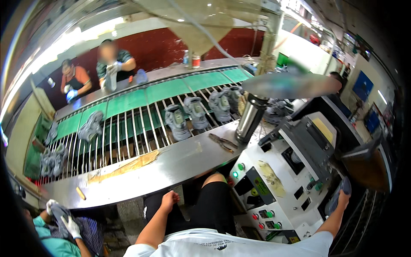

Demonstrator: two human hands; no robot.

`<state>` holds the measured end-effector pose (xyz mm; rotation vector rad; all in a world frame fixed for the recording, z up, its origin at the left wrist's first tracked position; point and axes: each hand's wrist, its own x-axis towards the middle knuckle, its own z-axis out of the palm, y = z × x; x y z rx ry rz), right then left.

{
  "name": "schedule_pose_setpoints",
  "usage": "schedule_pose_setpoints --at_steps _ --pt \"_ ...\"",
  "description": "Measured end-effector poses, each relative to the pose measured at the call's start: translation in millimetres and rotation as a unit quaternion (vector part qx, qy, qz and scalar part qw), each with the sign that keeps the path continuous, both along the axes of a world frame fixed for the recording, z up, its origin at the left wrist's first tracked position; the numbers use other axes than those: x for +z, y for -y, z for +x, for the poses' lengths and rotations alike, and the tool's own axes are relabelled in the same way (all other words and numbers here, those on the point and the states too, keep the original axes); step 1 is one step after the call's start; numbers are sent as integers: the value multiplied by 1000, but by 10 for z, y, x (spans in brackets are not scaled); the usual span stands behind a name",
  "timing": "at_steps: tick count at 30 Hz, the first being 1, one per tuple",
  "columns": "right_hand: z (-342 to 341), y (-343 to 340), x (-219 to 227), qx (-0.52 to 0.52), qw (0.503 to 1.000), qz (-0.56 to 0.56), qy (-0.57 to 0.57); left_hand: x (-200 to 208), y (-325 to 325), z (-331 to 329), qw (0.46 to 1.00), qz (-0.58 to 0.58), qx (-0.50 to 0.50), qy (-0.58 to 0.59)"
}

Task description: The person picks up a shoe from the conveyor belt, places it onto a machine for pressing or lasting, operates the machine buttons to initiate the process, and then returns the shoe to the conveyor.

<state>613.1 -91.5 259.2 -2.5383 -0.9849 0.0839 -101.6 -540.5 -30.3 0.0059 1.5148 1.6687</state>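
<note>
Clock read off the head view's centre. Biggest: the slatted conveyor (128,128), 10 o'clock, with green sheets along its far side. Next, the white machine (278,192), 4 o'clock, push-buttons on its panel. Metal bench (180,160) runs from 8 o'clock in to centre. Co-worker in teal (55,233) at 8, gloved, holding grey stuff.

Row of grey shoes (177,121) on the slats, 9 round to 1, close to centre.

My item: one blue-grey shoe (333,203), at 4 o'clock, off the machine's right side; can't tell if it touches. Key relation: long axis slants about 1 to 7 o'clock, lying on the 10 o'clock side of my right hand (343,199), clearly the nearer one. That hand is curled round it, gripping; fingertips partly hidden. From my left hand (170,198), the shoe is at 3 o'clock, well apart, machine panel between. Left is a loose fist over the lap, nothing showing in it.

Small stuff: pliers (222,142) on the bench, just off centre toward 4; yellow stick (81,193), 8.
</note>
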Motion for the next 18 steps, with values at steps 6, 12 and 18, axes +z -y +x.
schedule_pose_setpoints --at_steps 6,12,18 --pt "168 529 -224 -80 971 182 133 -103 -173 116 943 -160 -194 -217" --pt "888 1323 -896 -32 843 528 99 104 -312 275 902 -165 -287 -278" --pt "-482 2086 -997 224 633 482 -564 815 -606 848 898 102 -390 -178"
